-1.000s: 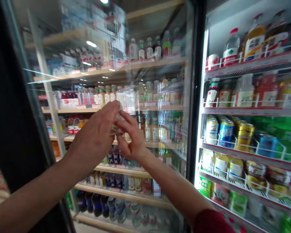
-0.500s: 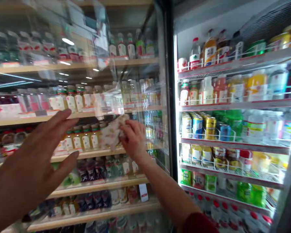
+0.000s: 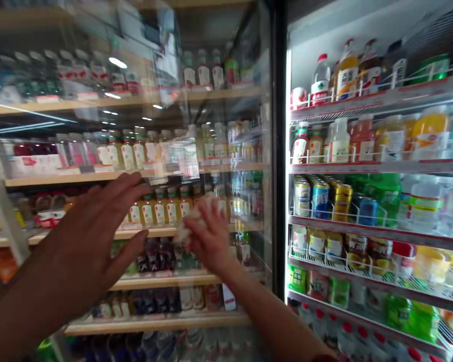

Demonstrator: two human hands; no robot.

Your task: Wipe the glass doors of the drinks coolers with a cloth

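Note:
A see-through glass door stands before me, with shelves of bottles showing through it or mirrored in it. My right hand, blurred by motion, has its fingers bent over a pale, crumpled cloth at the glass. Part of the cloth is hidden behind the fingers. On the left, my left hand is raised close to the camera, fingers stretched out and thumb apart, holding nothing. Whether it touches the glass I cannot tell.
The door's dark frame runs upright right of my hands. Beyond it, a lit fridge holds bottles and cans on wire-fronted shelves. Wooden shelf edges cross the left side behind the glass. Light reflections lie on the pane.
My right hand and the cloth have moved down relative to the shelves. The view has turned slightly left, so the shelves sit further right. My left hand stays raised and spread.

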